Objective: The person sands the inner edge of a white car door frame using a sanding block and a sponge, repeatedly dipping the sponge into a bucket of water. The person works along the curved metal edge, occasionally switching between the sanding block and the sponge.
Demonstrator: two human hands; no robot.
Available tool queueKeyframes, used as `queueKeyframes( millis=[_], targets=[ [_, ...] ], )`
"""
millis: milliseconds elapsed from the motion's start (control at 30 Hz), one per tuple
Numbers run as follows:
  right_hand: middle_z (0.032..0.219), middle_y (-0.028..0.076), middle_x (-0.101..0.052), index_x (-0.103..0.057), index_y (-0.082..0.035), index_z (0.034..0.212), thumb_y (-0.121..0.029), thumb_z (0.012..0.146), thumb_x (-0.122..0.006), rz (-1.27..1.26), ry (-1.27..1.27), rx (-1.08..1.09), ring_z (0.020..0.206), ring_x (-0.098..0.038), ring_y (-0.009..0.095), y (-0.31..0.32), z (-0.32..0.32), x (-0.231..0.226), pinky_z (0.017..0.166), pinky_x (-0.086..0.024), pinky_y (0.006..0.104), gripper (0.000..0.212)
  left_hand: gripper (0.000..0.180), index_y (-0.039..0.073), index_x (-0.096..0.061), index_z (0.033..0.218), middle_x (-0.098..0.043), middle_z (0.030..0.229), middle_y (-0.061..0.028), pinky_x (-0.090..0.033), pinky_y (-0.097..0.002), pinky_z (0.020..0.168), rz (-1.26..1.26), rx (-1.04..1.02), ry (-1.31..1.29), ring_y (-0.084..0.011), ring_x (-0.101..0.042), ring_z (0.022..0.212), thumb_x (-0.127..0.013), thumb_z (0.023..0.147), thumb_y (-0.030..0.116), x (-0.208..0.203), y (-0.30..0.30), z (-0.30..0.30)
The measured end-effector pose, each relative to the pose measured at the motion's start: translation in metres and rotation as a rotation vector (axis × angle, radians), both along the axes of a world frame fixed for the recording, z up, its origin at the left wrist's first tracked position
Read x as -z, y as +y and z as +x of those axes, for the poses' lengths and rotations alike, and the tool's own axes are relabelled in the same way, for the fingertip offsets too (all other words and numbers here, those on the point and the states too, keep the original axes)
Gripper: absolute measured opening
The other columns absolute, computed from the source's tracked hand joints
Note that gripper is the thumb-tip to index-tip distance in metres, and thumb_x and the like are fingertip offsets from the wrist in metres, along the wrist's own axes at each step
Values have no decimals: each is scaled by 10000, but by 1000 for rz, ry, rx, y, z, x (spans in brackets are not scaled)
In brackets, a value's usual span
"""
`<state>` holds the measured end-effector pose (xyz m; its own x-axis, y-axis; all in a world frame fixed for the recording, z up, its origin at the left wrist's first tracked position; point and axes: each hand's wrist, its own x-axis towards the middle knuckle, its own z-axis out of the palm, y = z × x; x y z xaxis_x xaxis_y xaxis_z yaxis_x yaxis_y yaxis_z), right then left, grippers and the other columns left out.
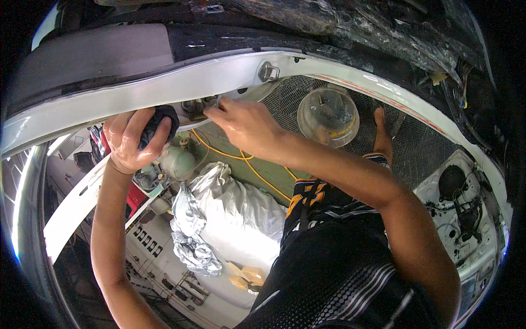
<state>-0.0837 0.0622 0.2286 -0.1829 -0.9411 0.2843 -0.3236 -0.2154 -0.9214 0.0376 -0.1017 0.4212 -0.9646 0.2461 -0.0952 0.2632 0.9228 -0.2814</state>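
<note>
Under the edge of a white car body frame [213, 82], my left hand [123, 145] is closed around a dark, soft-looking wad [164, 122], possibly cloth. Its fingers curl over it and the thumb presses from the near side. My right hand [246, 127] is a little to the right, fingers bent and pinched together at a small metal fitting [200, 105] on the underside of the frame. Whatever sits between those fingertips is too small to make out. A metal striker loop [268, 72] is fixed to the frame above and right of that hand.
A clear round tub [329, 116] stands on a patterned mat beside my leg. Below my hands are a yellow hose [246, 158], a rounded tank [178, 163] and silver sheeting [235, 197]. A stripped door panel [455, 203] is at the right; worn dark trim [350, 27] runs above.
</note>
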Motion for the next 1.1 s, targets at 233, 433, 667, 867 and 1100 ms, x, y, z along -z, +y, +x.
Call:
queueKeyframes(
  millis=[233,433,667,867,1100],
  targets=[
    [909,155,-685,-676,-46,1033,-165,853,-609,45,306,-338,789,-721,323,-29,-7,-9,649,-582,439,226,326,246,-702,1087,-621,1181,-86,-464,-442,891,-18,-59,7,-286,-580,1079,-771,774,305,-1,6,3],
    [864,153,-712,-689,-33,967,-185,875,-597,-46,227,-146,733,-735,344,-29,4,-1,614,-588,477,200,356,232,-718,1071,-611,1206,-110,-432,-454,920,22,-47,-3,-302,-570,1083,-793,732,313,0,3,0],
    [851,197,-695,-657,-30,1017,-196,866,-599,-173,221,-304,699,-727,348,-29,-16,25,565,-586,468,232,328,246,-719,1069,-607,1219,-109,-413,-452,921,10,-53,-13,-289,-555,1096,-781,761,341,-1,5,0],
    [856,203,-694,-638,-20,1098,-185,847,-606,-316,212,-123,685,-724,342,-40,7,18,570,-588,465,302,388,252,-717,1080,-597,1204,-103,-413,-447,909,12,-39,2,-284,-558,1086,-816,711,321,1,4,-4],
    [873,204,-682,-586,9,1037,-154,845,-605,-159,238,-150,718,-714,341,-26,-6,29,575,-587,438,252,421,249,-715,1078,-598,1200,-97,-424,-453,914,2,-56,-12,-284,-562,1085,-841,690,349,0,6,-2]
  ],
)
